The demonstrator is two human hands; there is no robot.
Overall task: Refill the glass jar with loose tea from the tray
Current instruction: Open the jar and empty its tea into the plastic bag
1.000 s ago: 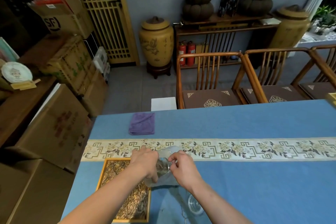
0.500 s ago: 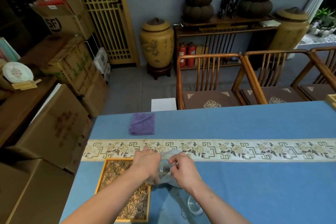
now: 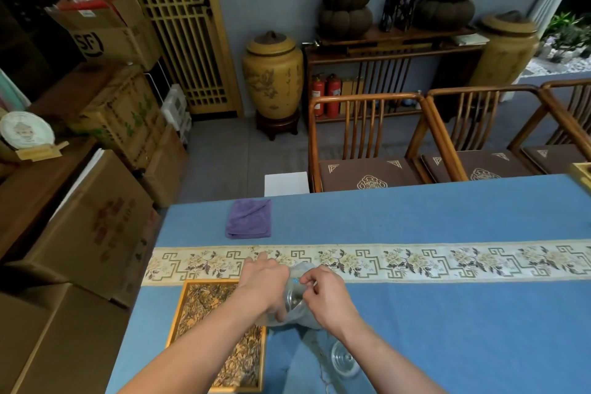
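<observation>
The clear glass jar (image 3: 295, 293) stands on the blue tablecloth between my two hands, with some dark tea visible inside. My left hand (image 3: 265, 280) wraps around its left side. My right hand (image 3: 327, 296) holds the right side, with thumb and fingertips pinched together at the jar's rim. Whether tea is between those fingertips is hidden. Just left of the jar lies the wooden-framed tray (image 3: 176, 317), filled with loose brown tea (image 3: 220, 301); my left forearm crosses over it.
A round glass lid (image 3: 343, 360) lies on the cloth below my right wrist. A folded purple cloth (image 3: 249, 222) sits near the table's far edge, and a patterned runner (image 3: 447, 261) crosses the table. Wooden chairs (image 3: 367, 150) stand behind; cardboard boxes (image 3: 83, 233) stand left.
Both hands and the jar have shifted slightly away from me. My right fingertips have closed together at the jar's rim.
</observation>
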